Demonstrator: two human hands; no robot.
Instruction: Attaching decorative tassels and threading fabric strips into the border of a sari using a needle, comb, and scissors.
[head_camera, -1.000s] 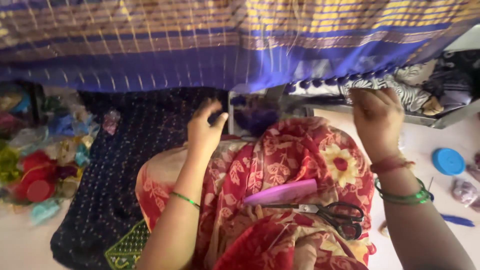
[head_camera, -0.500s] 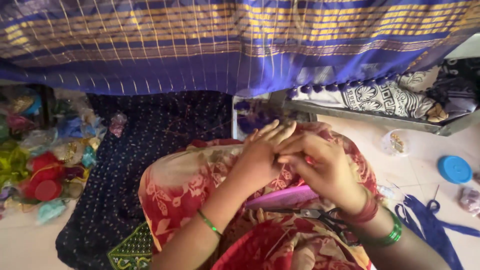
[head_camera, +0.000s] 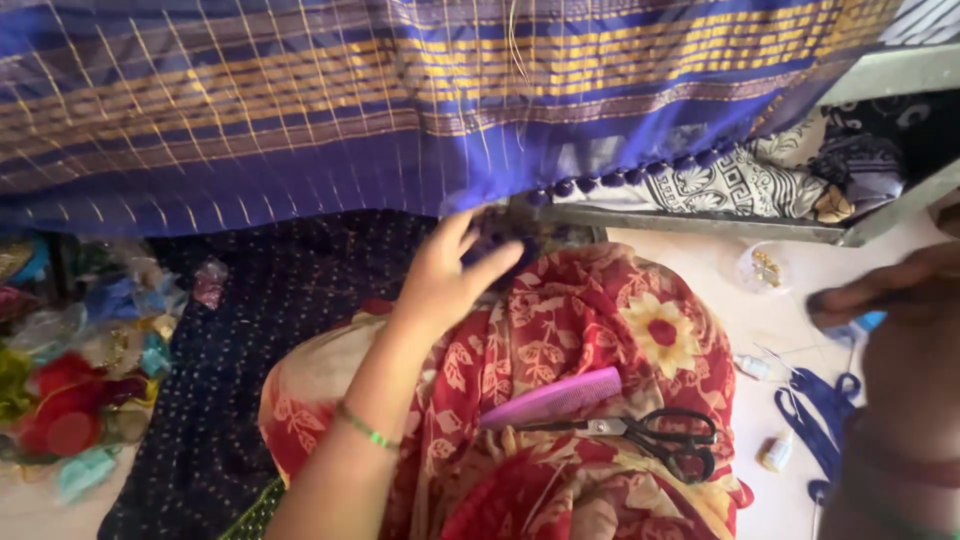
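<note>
From the head camera I see my left hand (head_camera: 445, 280) raised with fingers spread and loose, grasping nothing, its fingertips at the lower hem of the blue and gold checked silk cloth (head_camera: 400, 110) that hangs across the top of the view. A row of dark blue bead tassels (head_camera: 620, 175) runs along that hem, just right of the hand. My right hand (head_camera: 890, 300) shows only as a blur at the right edge, well apart from the cloth; I cannot tell whether it is clenched or released. Below the cloth lies my lap in red floral fabric (head_camera: 600, 330), and on it rest a pink plastic comb (head_camera: 550, 400) and, touching the comb's lower edge, black-handled scissors (head_camera: 650, 435). Left of the lap spreads a dark navy dotted fabric (head_camera: 240, 340); beyond that sits a heap of coloured scraps (head_camera: 70, 380).
</note>
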